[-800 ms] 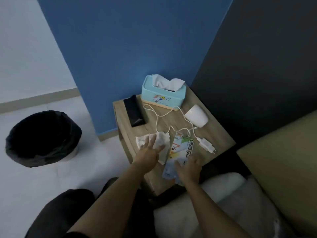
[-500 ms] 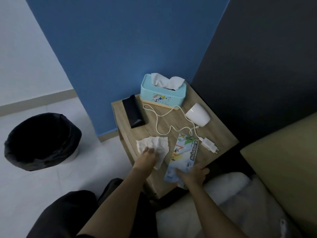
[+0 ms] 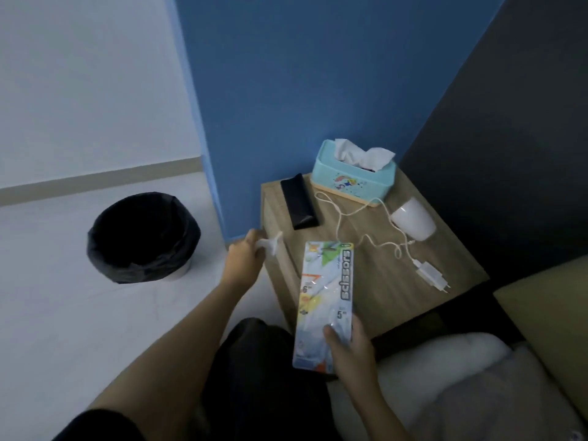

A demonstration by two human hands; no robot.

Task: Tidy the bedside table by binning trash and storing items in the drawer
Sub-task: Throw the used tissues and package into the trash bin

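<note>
My left hand (image 3: 246, 254) is closed on a crumpled white tissue (image 3: 272, 246), held in the air just left of the wooden bedside table (image 3: 381, 281). My right hand (image 3: 348, 348) grips the lower end of a scissors package (image 3: 326, 300), lifted over the table's front left corner. A bin with a black liner (image 3: 143, 237) stands on the floor to the left. On the table lie a black case (image 3: 299, 202), a white charger with its cable (image 3: 429, 272), a white cup on its side (image 3: 413, 219) and a teal tissue box (image 3: 353, 176).
A blue wall rises behind the table and a dark panel to its right. A bed with white and beige bedding (image 3: 477, 377) fills the lower right. My dark-clothed knee (image 3: 254, 361) is below the table's front corner. Pale floor lies around the bin.
My left hand has closed on the tissue and carried it off the table to the left, toward the bin. My right hand has lifted the scissors package off the tabletop.
</note>
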